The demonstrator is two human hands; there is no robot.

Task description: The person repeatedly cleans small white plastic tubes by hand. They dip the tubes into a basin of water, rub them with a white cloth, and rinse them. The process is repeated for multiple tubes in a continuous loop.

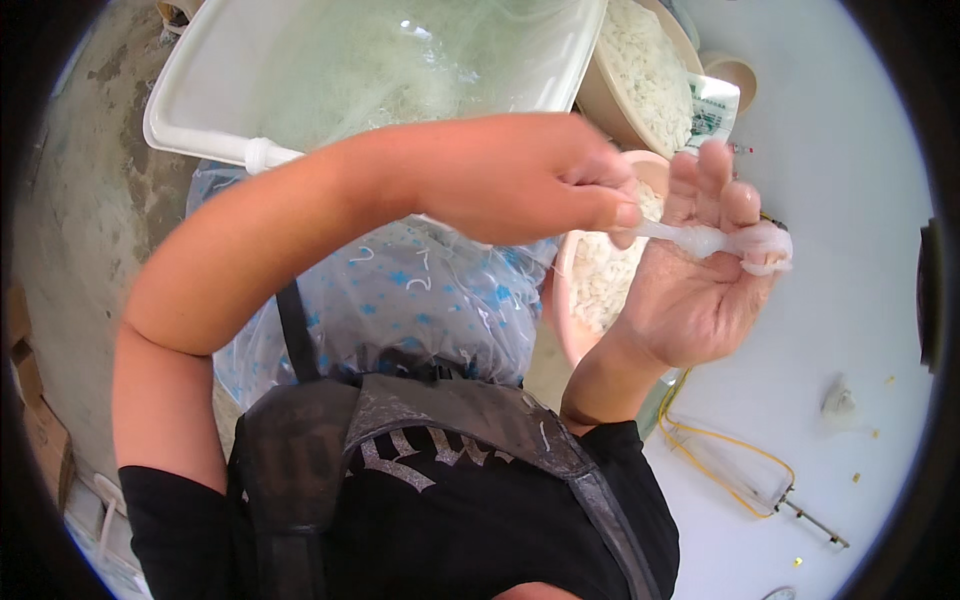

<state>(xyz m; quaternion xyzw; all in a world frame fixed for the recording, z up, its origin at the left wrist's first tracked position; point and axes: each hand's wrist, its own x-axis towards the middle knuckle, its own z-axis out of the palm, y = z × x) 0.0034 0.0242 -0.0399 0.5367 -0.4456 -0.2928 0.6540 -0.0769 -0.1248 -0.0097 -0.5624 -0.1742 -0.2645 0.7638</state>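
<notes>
My left hand [525,180] is closed, back of the hand up. Between its thumb and fingers it pinches one end of a wet, translucent white strip of silk-like fibre [701,240]. The strip is drawn across to my right hand [694,300], whose palm faces me with its fingers raised and partly spread. Around a digit at the outer edge of my right hand the strip forms a loop. Behind both hands stands a pink basin [566,315] heaped with soft white pieces [600,277], partly hidden by my forearm and fingers.
Ahead is a large white tub [217,82] of cloudy water with fine pale fibres [412,97]; a white pipe [274,155] runs along its near edge. A beige basin [611,90] holds more white pieces. My plastic apron [390,300] hangs below. A yellow cord [742,442] hangs at the right wall.
</notes>
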